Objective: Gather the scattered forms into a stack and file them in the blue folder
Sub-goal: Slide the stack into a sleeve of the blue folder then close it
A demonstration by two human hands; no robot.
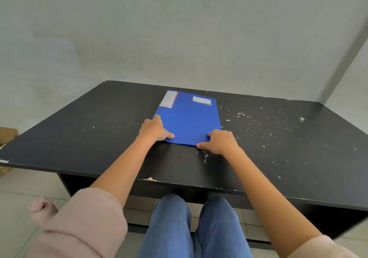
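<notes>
The blue folder [189, 118] lies closed and flat on the black table [89, 138], its white label toward the far end. My left hand [154, 129] rests on the folder's near left corner, fingers curled over its left edge and thumb on the cover. My right hand [219, 141] holds the near right corner, fingers on the cover and thumb at the near edge. No loose forms show on the table; whether any lie inside the folder is hidden.
The table top is chipped and speckled with white flecks [249, 118] to the right. A wall stands close behind the table. A pink bottle [40, 208] stands on the tiled floor at lower left, a cardboard box [7, 135] beyond the table's left end.
</notes>
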